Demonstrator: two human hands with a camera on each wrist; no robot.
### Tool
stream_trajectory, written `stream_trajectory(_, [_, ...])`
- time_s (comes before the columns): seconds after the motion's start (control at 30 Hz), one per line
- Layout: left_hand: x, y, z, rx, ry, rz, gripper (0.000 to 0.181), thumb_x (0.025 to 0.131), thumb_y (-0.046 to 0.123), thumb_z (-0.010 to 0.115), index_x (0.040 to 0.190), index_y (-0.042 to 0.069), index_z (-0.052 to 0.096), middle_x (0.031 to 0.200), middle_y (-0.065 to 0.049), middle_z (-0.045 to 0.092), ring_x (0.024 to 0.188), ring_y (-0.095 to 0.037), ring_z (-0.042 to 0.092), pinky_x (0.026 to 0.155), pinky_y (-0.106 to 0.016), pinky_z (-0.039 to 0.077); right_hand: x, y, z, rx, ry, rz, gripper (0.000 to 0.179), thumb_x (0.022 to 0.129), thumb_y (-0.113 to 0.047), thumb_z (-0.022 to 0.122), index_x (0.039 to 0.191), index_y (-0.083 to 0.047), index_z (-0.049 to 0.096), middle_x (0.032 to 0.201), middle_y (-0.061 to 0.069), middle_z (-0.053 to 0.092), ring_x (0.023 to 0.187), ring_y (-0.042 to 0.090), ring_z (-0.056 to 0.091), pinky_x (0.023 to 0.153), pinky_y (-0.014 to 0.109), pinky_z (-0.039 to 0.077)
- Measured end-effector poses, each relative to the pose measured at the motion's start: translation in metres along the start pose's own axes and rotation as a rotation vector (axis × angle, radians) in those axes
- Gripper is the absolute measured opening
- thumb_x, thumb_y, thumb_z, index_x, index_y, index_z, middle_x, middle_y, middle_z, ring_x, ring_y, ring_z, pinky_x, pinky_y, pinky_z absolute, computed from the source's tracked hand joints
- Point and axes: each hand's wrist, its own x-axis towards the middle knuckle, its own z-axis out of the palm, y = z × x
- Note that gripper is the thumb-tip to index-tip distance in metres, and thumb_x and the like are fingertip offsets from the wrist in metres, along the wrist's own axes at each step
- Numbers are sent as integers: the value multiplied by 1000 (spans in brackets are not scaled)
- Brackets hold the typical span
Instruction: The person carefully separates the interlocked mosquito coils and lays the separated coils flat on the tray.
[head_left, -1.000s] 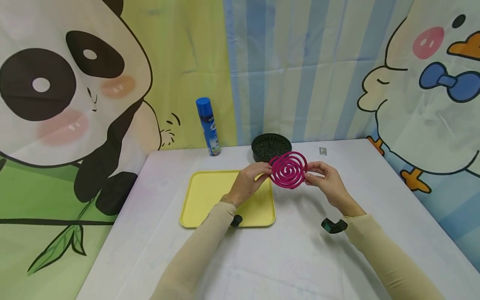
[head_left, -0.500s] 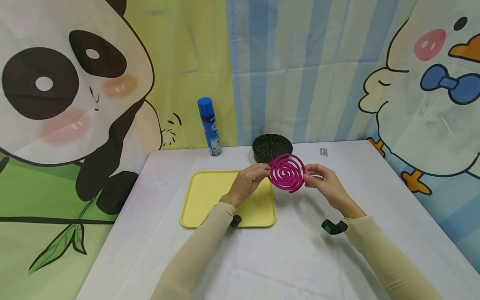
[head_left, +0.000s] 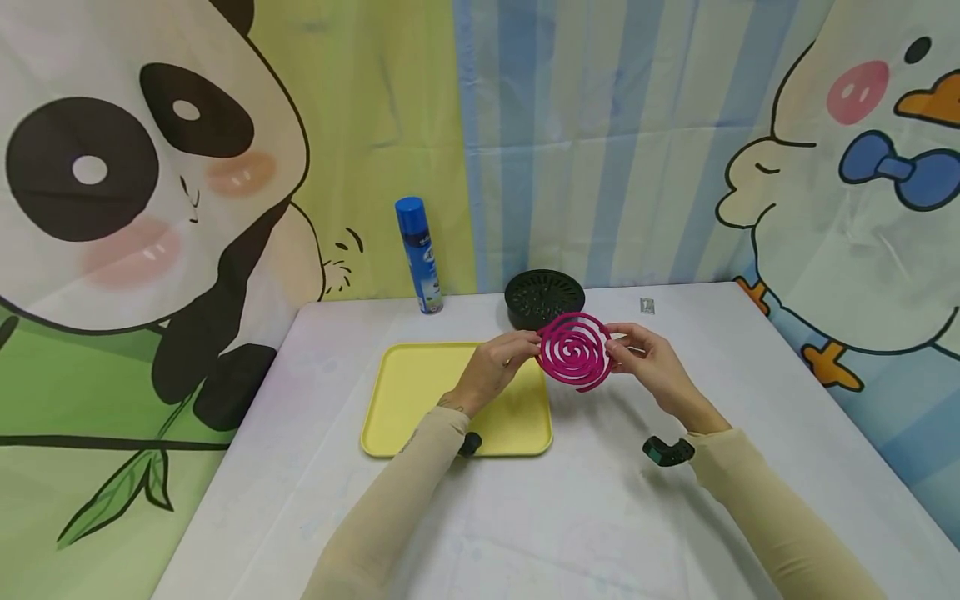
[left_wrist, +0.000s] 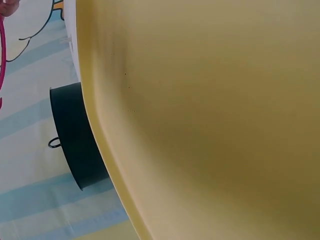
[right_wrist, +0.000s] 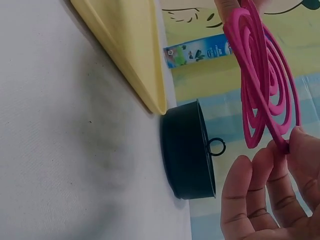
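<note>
A magenta mosquito coil point(head_left: 574, 353) is held up between both hands, its spiral facing the head camera. My left hand point(head_left: 491, 368) pinches its left edge, above the yellow tray point(head_left: 405, 400). On the opposite edge, my right hand point(head_left: 651, 367) pinches the rim between thumb and fingers. The right wrist view shows the coil point(right_wrist: 255, 85) nearly edge-on, its rings slightly spread apart, and the right fingertips point(right_wrist: 262, 157) gripping its lower end. Just behind the coil stands a round black tin point(head_left: 543, 292) with a slotted lid. Only a sliver of coil shows in the left wrist view.
A blue spray can point(head_left: 420, 258) stands at the back edge of the white table point(head_left: 570, 517). A small silvery piece point(head_left: 647, 306) lies at the back right. The tin point(right_wrist: 187, 150) has a wire ring on its lid. Printed curtains hang behind the table.
The coil has come down slightly, with its lower edge now nearer the person. The right fingers have shifted a little on the rim. Both hands keep their hold.
</note>
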Motion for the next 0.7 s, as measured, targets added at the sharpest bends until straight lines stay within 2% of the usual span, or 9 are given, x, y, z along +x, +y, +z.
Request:
stream_trajectory(0.17, [-1,0,0,-13,-10,8,16,93,4,69,108,8,76,118,-6,74,117,-18,69,103,-19,49,1,-2,0,-38,12,17,40,101,-31,63,129,-2,58,110,12,61,97,30,71,84,30,61])
stream_trajectory(0.23, [-2,-1,1,-17,-17,10,16,93,4,69,108,8,76,118,-6,75,116,-18,69,103,-19,49,2,-3,-1,-45,11,26,40,101,-31,63,127,-1,58,110,11,61,98,29,71,85,32,61])
stream_trajectory(0.4, [-2,0,0,-31,-34,4,17,94,5,68,109,8,75,117,-6,75,114,-18,70,101,-18,49,2,-4,-2,-68,-23,30,41,102,-33,62,132,-5,59,112,16,62,94,17,71,87,37,61])
stream_trajectory(0.47, [-2,0,0,-37,-43,-1,18,94,5,68,110,8,75,117,-5,75,113,-17,70,101,-17,49,2,-4,-2,-81,-32,26,42,102,-34,62,131,-4,60,114,18,62,94,15,71,87,34,61])
stream_trajectory(0.57, [-2,0,0,-39,-51,0,18,95,7,67,112,9,75,116,-5,75,113,-16,70,101,-17,49,2,-5,-2,-86,-21,22,41,101,-33,63,126,-1,61,116,19,63,96,20,71,86,26,60])
stream_trajectory(0.7, [-2,-2,0,-47,-51,13,20,96,8,67,113,9,75,114,-3,76,110,-14,71,99,-18,51,3,-5,-3,-77,14,6,37,100,-30,65,121,1,63,111,14,67,97,25,70,84,21,59])
